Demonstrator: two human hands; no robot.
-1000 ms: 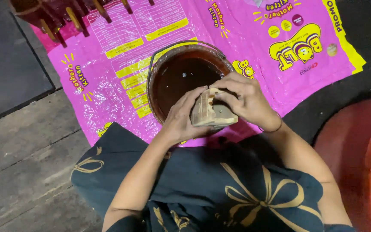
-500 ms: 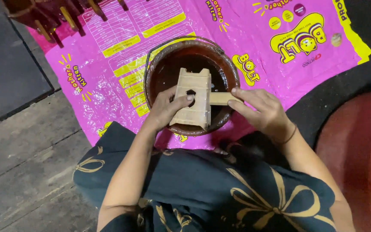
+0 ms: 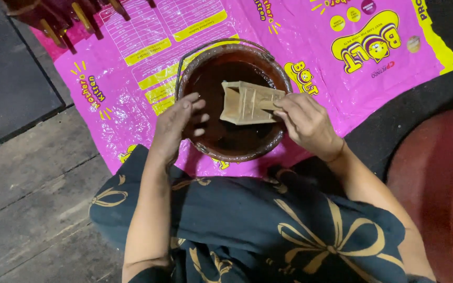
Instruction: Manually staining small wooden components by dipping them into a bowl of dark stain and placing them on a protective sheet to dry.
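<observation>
Pink printed plastic sheet [image 3: 148, 78] on dark floor: your right hand [image 3: 305, 123], fingers clamped, holds a small pale wooden frame [image 3: 247, 102] over the round bucket of dark brown liquid [image 3: 232, 141]; left hand [image 3: 176, 126] hovers, fingers spread. Dipping step; lower gently.

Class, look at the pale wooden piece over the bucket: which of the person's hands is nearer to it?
Right. The right hand grips the wooden piece at its right end; the left hand hovers apart, over the bucket rim's left side.
</observation>
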